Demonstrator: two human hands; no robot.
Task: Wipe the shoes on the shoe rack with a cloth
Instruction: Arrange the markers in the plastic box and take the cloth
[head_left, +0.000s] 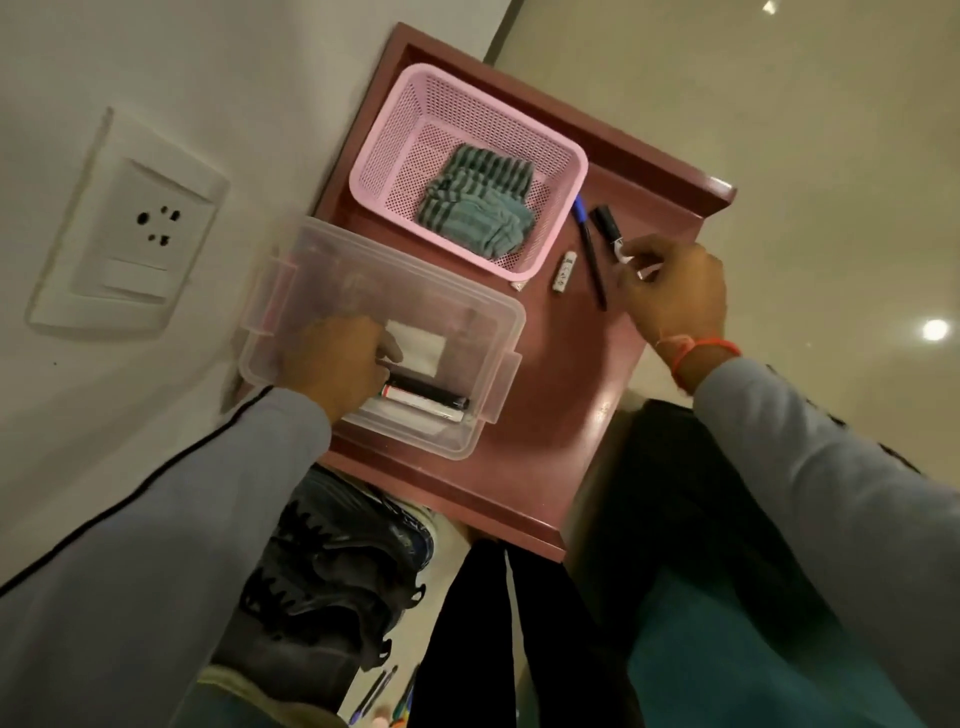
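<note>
Striped teal-grey cloth (480, 200), folded, inside pink basket (395, 130)

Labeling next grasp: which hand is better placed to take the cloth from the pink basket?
Probably right. The right hand is pinching a small black item on the rack top just beside the pink basket holding the striped cloth. The left hand is down inside the clear container, fingers hidden.
</note>
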